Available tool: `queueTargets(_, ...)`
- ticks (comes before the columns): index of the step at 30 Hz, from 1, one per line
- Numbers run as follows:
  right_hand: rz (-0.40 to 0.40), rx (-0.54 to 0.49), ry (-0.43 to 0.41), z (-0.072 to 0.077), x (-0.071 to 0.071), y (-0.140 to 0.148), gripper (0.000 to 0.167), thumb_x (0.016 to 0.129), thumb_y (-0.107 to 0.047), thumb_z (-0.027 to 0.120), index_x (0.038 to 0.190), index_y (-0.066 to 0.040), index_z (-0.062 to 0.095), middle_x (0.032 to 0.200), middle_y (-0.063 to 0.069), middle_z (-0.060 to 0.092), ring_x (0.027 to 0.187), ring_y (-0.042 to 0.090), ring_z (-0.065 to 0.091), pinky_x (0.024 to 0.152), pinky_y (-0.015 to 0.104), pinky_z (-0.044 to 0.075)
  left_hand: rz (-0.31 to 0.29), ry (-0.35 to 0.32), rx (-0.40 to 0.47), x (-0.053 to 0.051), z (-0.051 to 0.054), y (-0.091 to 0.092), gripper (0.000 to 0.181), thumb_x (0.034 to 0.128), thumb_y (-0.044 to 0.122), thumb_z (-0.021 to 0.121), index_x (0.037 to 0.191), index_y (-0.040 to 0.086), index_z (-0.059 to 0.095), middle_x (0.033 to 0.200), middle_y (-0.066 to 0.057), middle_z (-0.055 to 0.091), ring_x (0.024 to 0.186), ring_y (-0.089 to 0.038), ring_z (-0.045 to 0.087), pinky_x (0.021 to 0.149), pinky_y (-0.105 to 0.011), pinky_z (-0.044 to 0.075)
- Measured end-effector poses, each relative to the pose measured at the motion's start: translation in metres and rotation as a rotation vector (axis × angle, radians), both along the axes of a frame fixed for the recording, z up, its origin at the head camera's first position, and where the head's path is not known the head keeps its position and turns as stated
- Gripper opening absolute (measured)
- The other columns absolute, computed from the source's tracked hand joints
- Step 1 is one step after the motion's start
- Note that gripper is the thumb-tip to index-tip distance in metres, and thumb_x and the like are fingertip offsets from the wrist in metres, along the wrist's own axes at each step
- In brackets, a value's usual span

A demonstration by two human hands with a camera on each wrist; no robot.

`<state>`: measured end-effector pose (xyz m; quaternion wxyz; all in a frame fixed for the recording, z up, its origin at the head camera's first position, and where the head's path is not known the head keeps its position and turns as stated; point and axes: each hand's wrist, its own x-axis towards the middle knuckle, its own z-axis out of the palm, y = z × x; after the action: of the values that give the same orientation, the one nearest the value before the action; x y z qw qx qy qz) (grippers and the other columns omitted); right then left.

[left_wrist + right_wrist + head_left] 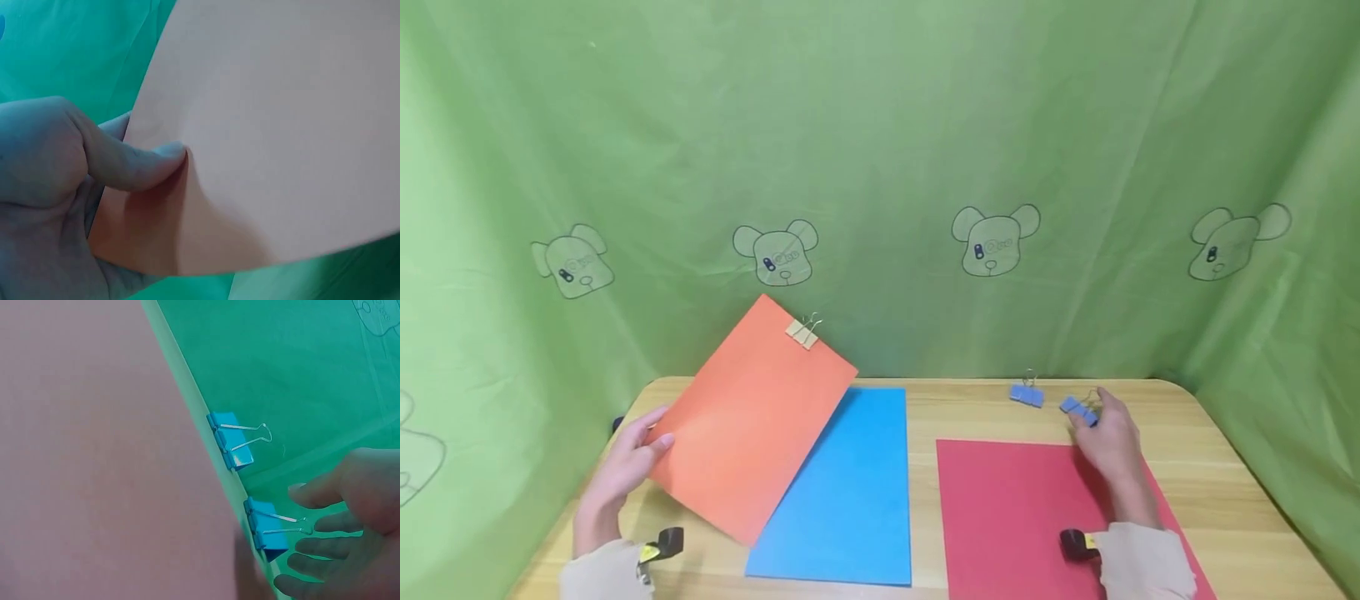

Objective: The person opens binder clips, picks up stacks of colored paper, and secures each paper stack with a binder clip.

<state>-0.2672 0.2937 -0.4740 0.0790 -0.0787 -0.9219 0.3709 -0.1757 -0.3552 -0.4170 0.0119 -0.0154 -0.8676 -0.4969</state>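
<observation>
A person's left hand [628,458], at the lower left of the head view, pinches an orange sheet [752,425] by its left edge, the thumb laid on the face and the other fingers largely hidden behind it. The sheet slants across the left of centre, partly covering a blue sheet [850,500] on the wooden tabletop [922,467]. A beige binder clip [802,334] bites its upper right edge, wire handles standing up. In the left wrist view the lower edge shows a gentle curve; the sheet looks light and fairly stiff, likely to bend or crease if pinched hard near a corner. Its edge appears the best hold, with the thumb spread flat.

At the right of the frame, the right hand [1111,435] is beside a blue binder clip [1078,410], thumb and fingers apart around it; whether any fingertip touches its wire handles cannot be told. A second blue clip [1027,395] sits just to its left. Both look small, rigid and hard to damage, probably with a firm spring, and are best taken by the two wire handles. Below them, toward the lower right, lies a red sheet [1015,517], partly under the right forearm in the view.
</observation>
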Motion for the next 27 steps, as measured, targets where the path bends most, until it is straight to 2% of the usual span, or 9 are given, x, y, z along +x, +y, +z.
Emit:
queueTargets(4,-0.035,-0.022,-0.056,-0.005,0.001,0.007,0.074,0.103,-0.019,0.055,0.156,0.013,0.015,0.153,0.041,0.028,0.138,0.061,0.028,0.112,0.070,0.026,0.040,-0.042,-0.025,0.003,-0.004,-0.010,0.055,0.1045,-0.003,0.046,0.153,-0.015,0.025,0.143,-0.041,0.045,0.098,-0.005,0.063,0.085,-0.019,0.050)
queueTargets(9,-0.051,-0.046,-0.086,-0.012,0.003,0.014,0.074,0.106,-0.023,0.051,0.158,0.011,0.010,0.156,0.039,0.027,0.140,0.061,0.025,0.113,0.069,0.023,0.052,-0.100,-0.034,0.006,-0.006,-0.017,0.055,0.1045,-0.002,0.046,0.153,-0.015,0.024,0.143,-0.041,0.044,0.101,-0.017,0.066,0.084,-0.023,0.053)
queueTargets(13,-0.064,-0.036,-0.083,-0.018,0.004,0.020,0.074,0.106,-0.025,0.051,0.157,0.012,0.012,0.152,0.042,0.030,0.138,0.062,0.027,0.112,0.070,0.025,0.072,-0.141,-0.042,0.009,-0.006,-0.021,0.056,0.1038,-0.002,0.046,0.153,-0.015,0.022,0.139,-0.042,0.048,0.100,-0.022,0.066,0.082,-0.026,0.055)
queueTargets(16,-0.070,-0.042,-0.060,-0.020,0.005,0.022,0.073,0.105,-0.023,0.053,0.157,0.012,0.014,0.150,0.041,0.034,0.136,0.062,0.029,0.111,0.070,0.026,0.083,-0.171,-0.048,0.011,-0.005,-0.023,0.057,0.1034,-0.002,0.045,0.153,-0.016,0.022,0.135,-0.042,0.051,0.093,-0.019,0.066,0.077,-0.027,0.055)
queueTargets(19,-0.071,-0.052,-0.048,-0.020,0.007,0.022,0.072,0.104,-0.021,0.054,0.156,0.011,0.016,0.150,0.040,0.036,0.135,0.062,0.030,0.110,0.071,0.026,0.091,-0.209,-0.060,0.013,-0.003,-0.026,0.058,0.1032,-0.001,0.044,0.154,-0.016,0.019,0.137,-0.043,0.047,0.092,-0.023,0.067,0.076,-0.031,0.056)
queueTargets(22,-0.077,-0.054,-0.053,-0.019,0.008,0.021,0.069,0.105,-0.020,0.053,0.156,0.012,0.018,0.151,0.038,0.037,0.136,0.061,0.030,0.111,0.070,0.025,0.114,-0.251,-0.075,0.016,-0.003,-0.030,0.060,0.1024,0.000,0.043,0.154,-0.015,0.017,0.144,-0.045,0.039,0.099,-0.026,0.066,0.080,-0.031,0.055)
queueTargets(27,-0.101,-0.037,-0.050,-0.024,0.007,0.022,0.066,0.104,-0.019,0.054,0.154,0.012,0.024,0.149,0.038,0.040,0.135,0.060,0.033,0.111,0.069,0.027,0.160,-0.290,-0.105,0.021,-0.005,-0.036,0.068,0.0920,-0.006,0.045,0.152,-0.019,0.016,0.148,-0.048,0.025,0.095,-0.027,0.063,0.075,-0.031,0.055)
